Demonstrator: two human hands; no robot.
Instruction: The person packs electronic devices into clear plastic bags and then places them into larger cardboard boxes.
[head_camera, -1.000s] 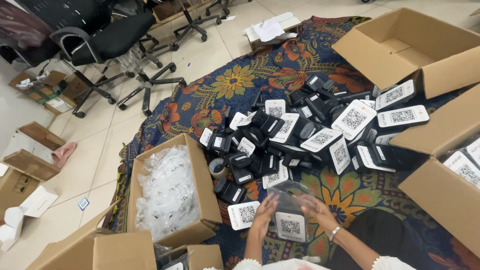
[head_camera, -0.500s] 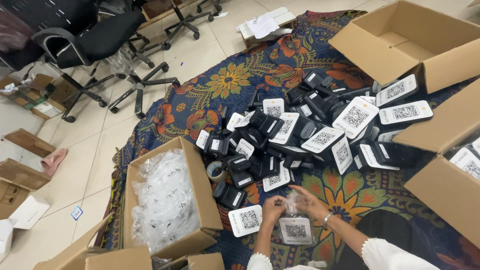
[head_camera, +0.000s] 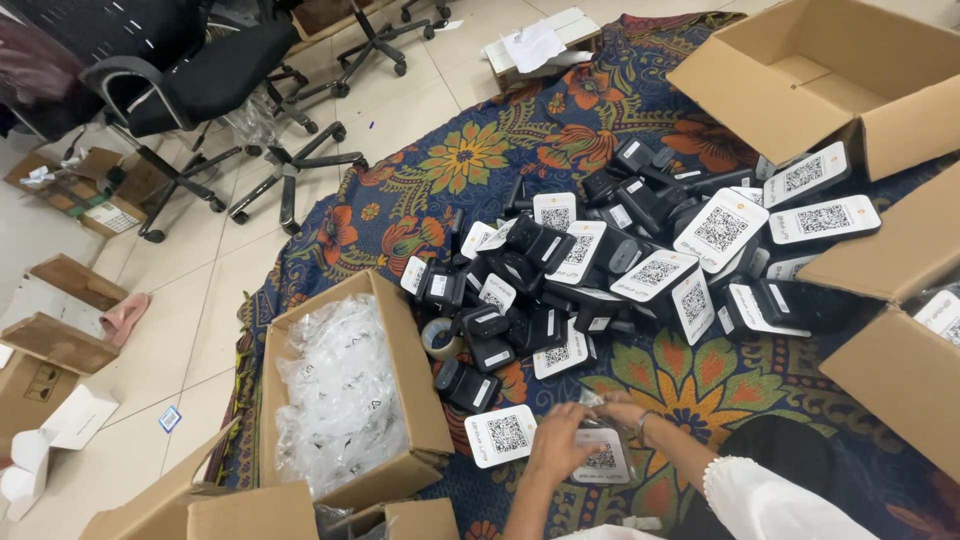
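Observation:
Both hands meet low in the view over a small white device with a square code panel (head_camera: 603, 460), partly inside a clear plastic bag. My left hand (head_camera: 560, 445) grips its left side and my right hand (head_camera: 622, 412) holds the bag's top edge. A second white device (head_camera: 500, 435) lies flat just left of my left hand. Behind them spreads a pile of black and white devices (head_camera: 620, 260) on a patterned floral cloth (head_camera: 470, 160). A tape roll (head_camera: 441, 339) sits at the pile's near left edge.
A cardboard box of clear plastic bags (head_camera: 340, 400) stands left of my hands. Open cardboard boxes stand at the top right (head_camera: 800, 70) and right (head_camera: 900, 370). Black office chairs (head_camera: 200, 90) and flattened cartons (head_camera: 60, 320) occupy the tiled floor at left.
My hands have stayed on the bagged device and shifted slightly left. The camera has tilted, so the scene sits a little lower and more to the right.

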